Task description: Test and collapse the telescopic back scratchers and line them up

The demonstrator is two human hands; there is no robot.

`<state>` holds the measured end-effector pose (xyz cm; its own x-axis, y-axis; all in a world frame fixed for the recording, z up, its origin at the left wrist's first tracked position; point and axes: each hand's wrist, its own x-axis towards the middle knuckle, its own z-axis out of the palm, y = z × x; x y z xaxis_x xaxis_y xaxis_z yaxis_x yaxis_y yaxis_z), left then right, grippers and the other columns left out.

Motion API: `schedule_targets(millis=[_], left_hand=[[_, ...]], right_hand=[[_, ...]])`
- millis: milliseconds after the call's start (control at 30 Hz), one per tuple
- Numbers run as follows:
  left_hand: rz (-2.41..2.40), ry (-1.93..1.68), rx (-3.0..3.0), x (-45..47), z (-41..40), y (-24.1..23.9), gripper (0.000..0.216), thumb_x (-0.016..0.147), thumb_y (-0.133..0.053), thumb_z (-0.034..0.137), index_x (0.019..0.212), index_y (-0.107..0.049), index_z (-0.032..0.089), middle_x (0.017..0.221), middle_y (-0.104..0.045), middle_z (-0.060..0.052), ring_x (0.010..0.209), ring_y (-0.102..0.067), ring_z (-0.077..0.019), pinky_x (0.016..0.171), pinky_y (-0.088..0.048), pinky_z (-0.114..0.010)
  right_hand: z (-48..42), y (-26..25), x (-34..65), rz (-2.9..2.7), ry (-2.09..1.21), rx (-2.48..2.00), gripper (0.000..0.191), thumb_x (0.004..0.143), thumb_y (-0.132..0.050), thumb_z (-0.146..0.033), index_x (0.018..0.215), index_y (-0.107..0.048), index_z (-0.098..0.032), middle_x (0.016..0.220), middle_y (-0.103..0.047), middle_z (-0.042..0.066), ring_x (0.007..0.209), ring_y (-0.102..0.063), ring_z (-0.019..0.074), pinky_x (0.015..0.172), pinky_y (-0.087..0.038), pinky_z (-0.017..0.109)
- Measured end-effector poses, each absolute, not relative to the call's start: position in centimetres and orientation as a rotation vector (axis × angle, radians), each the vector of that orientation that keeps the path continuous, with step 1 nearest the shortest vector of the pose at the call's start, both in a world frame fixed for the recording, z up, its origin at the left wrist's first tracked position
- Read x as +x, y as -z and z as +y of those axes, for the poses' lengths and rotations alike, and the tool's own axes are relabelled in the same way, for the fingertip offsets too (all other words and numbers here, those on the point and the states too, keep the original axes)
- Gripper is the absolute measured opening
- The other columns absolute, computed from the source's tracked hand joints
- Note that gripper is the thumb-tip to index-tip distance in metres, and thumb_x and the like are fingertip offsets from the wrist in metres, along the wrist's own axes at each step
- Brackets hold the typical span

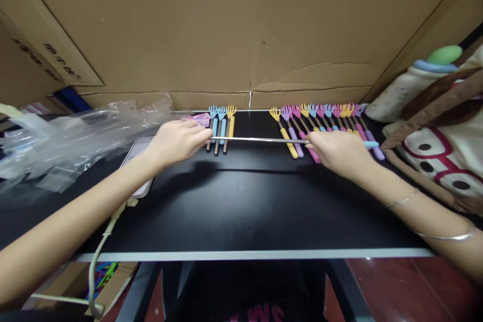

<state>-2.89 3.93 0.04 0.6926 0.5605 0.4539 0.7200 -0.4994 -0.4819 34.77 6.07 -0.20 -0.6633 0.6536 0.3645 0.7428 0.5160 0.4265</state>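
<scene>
Because the left hand [177,141] folds over one end of the drawn-out scratcher [260,140], its claw head cannot be seen, and the fingertips meeting the thin silver rod are too blurred to tell apart. The right hand [339,152] likewise covers most of the handle; only a short blue tip pokes out past the knuckles on the right. A phone [136,153] lies half under the left wrist, its screen mostly hidden, with a pale cable [101,241] trailing off the front edge of the table [241,211]. Both forearms are cut off at the lower corners of the view.

Both arms reach forward, palms down and hands well apart, with the rod running level between them above the black table. The left grip is pinched on the rod's end, fingers drawn together; the right grip is curled closed around the handle. Behind the rod lie three short scratchers [221,128] side by side. To the right is a row of coloured scratchers [324,118], claws pointing at the cardboard wall [226,35]. Crumpled clear plastic bags [75,133] sit at the left, a cloth bag [437,146] at the right.
</scene>
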Motion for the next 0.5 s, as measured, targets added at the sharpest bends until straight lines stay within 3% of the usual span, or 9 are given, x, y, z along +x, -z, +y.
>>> schedule_targets(millis=[167, 500], left_hand=[[-1.064, 0.353, -2.245, 2.3, 2.0, -1.0, 0.033, 0.099, -0.036, 0.028, 0.075, -0.058, 0.02, 0.066, -0.063, -0.003, 0.065, -0.058, -0.018, 0.05, -0.027, -0.029], [-1.174, 0.226, -2.302, 2.7, 0.4, -0.7, 0.027, 0.097, -0.042, 0.031, 0.08, -0.058, 0.02, 0.067, -0.064, -0.001, 0.061, -0.059, -0.0172, 0.047, -0.025, -0.028]], right_hand=[[4.5, -0.7, 30.6, -2.497, 0.859, -1.121, 0.042, 0.098, -0.027, -0.033, 0.069, -0.053, -0.019, 0.054, -0.055, 0.004, 0.05, -0.047, 0.0154, 0.05, -0.018, 0.029], [3.5, -0.8, 31.4, -2.58, 0.781, -1.033, 0.043, 0.1, -0.028, -0.037, 0.067, -0.05, -0.02, 0.052, -0.054, 0.002, 0.048, -0.047, 0.0138, 0.047, -0.017, 0.026]])
